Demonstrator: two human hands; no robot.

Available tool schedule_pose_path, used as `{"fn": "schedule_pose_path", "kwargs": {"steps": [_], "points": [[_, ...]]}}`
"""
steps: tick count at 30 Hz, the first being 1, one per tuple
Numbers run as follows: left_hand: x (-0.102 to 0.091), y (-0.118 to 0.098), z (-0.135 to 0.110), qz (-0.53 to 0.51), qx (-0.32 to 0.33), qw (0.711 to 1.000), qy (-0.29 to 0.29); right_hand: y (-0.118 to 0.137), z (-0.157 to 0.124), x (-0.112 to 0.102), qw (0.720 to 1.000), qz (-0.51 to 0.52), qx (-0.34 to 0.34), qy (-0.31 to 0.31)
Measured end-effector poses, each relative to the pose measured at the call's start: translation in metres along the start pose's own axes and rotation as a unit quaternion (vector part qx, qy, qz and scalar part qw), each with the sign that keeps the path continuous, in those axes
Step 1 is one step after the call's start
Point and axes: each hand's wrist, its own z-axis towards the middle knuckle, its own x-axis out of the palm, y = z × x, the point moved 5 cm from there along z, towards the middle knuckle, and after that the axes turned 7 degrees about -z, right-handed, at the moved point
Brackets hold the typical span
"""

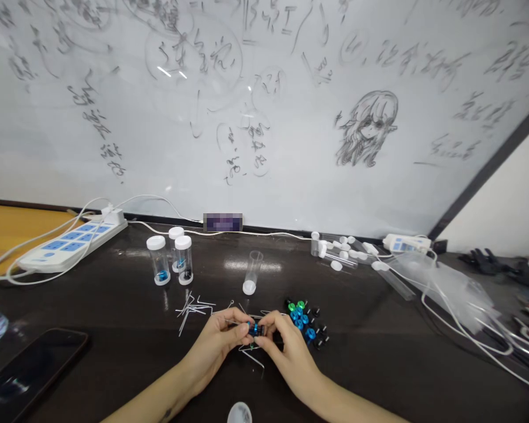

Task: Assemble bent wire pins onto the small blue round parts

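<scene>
My left hand (216, 342) and my right hand (291, 348) meet above the dark table, fingers pinched on a small blue-and-black part (255, 329). Fingertips partly cover it, so its exact kind is hard to make out. Thin bent metal rods, which look like hex keys (194, 308), lie scattered left of my hands, and more lie beneath them. Just beyond my right hand sits a cluster of small blue, green and black knob-like parts (298, 316), some with short metal shafts. A clear tube (254, 264) with a white base stands uncapped behind my hands.
Capped clear tubes (158, 258) with small parts inside stand at the back left, near a power strip (70, 241). More tubes and white caps (336, 266) lie at the back right, beside a plastic bag (449, 288) and cables. A phone (33, 373) lies front left.
</scene>
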Motion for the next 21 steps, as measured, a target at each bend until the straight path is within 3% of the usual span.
{"fn": "schedule_pose_path", "kwargs": {"steps": [9,16,21], "points": [[-0.0015,-0.0005,0.0005,-0.006,0.000,1.000,-0.015,0.0010,-0.0007,-0.0018,0.999,0.032,0.009,0.002],[0.0000,-0.0001,-0.0008,-0.011,-0.004,1.000,-0.007,0.0013,0.0003,-0.0012,1.000,-0.006,0.011,0.025],[0.0002,-0.0007,-0.0004,-0.010,-0.001,1.000,-0.007,-0.0021,0.0009,-0.0004,1.000,0.001,0.008,0.007]]}}
